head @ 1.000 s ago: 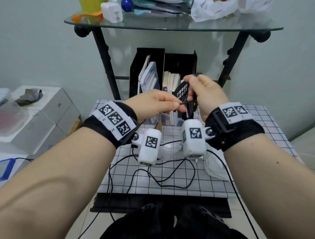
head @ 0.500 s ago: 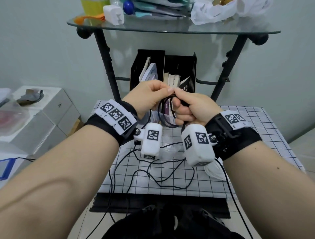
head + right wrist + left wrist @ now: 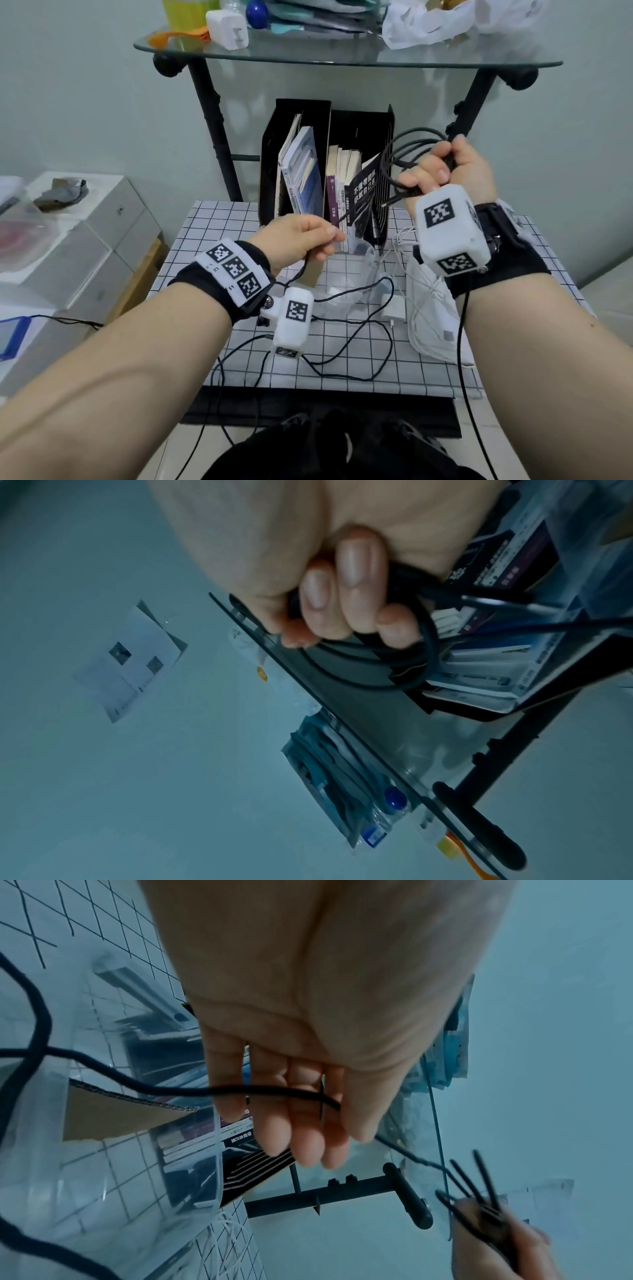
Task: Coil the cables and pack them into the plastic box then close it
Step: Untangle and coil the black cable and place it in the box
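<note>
pale wall [image 3: 85,102]; glass shelf [image 3: 342,58], checked table [image 3: 212,219]

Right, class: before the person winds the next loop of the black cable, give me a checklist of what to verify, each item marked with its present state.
1. Right hand grips the finished loops of the black cable: ok.
2. Left hand pinches the loose run: ok.
3. Loose run free of knots on the checked table: cannot tell.
4. Clear plastic box open to take the coil: cannot tell.
5. White cable coiled: not ok.
</note>
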`<state>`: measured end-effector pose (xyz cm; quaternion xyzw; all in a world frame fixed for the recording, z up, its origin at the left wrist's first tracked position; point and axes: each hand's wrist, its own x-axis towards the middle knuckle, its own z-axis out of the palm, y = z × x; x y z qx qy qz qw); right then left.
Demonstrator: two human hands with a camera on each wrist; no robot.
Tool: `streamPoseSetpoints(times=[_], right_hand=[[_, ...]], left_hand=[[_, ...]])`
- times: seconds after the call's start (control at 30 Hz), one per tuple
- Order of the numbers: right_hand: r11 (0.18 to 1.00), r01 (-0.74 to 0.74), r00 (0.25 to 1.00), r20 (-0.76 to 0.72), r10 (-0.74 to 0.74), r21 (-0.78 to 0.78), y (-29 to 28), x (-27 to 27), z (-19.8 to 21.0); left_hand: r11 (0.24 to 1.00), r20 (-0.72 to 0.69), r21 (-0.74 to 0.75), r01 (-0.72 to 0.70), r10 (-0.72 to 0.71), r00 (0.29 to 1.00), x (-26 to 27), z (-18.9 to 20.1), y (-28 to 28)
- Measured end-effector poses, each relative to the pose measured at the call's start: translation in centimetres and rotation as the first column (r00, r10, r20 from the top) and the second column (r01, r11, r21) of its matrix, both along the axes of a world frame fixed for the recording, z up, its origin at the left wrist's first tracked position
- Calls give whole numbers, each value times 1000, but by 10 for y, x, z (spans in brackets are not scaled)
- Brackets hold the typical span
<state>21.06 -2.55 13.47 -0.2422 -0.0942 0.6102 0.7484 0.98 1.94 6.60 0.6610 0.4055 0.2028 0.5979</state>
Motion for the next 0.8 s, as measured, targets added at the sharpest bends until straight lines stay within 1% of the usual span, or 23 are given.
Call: streamPoseSetpoints(times=[0.07, 0.2, 0.3, 0.33, 0.37, 0.43, 0.47, 0.53, 0.6, 0.63, 0.67, 0.7, 0.8], right_hand=[[995, 102, 995, -17, -102, -25, 2, 4, -1], [975, 214, 977, 20, -213, -59, 4, 5, -2], [943, 321, 947, 22, -320, -86, 10, 6, -4], [931, 353, 936, 55, -349, -93, 13, 8, -8], [917, 387, 919, 121, -375, -97, 16, 10, -11], [883, 462, 846, 340, -411, -81, 20, 11, -19], [870, 489, 787, 460, -410, -62, 21, 10, -23], [871, 491, 650, 675, -350, -21, 19, 5, -28], [908, 418, 488, 844, -223, -2, 15, 3, -31], [932, 362, 422, 895, -145, -20, 13, 2, -33], [952, 299, 380, 923, -61, -60, 12, 2, -35], [967, 229, 369, 929, 22, -113, 11, 0, -37], [967, 11, 370, 900, 231, -253, 9, -9, -39]], left_hand=[[999, -18, -32, 30, -31, 999, 0, 1, -3], [991, -54, -84, 105, -110, 993, 2, 1, -8], [990, -18, -115, 80, -83, 996, 4, 5, -11], [990, -2, -118, 73, -74, 997, 4, 8, -11], [991, 8, -113, 76, -76, 997, 5, 11, -11], [993, 8, -73, 95, -95, 995, 6, 17, -12], [994, 3, -42, 98, -98, 995, 7, 20, -12], [995, -9, 25, 99, -99, 995, 7, 26, -11], [990, -21, 75, 120, -119, 993, 7, 32, -9], [987, -19, 93, 133, -131, 991, 7, 35, -9], [985, -12, 109, 136, -135, 991, 7, 39, -8], [984, -1, 129, 127, -128, 992, 8, 43, -8], [973, 48, 223, 59, -71, 996, 11, 53, -7]])
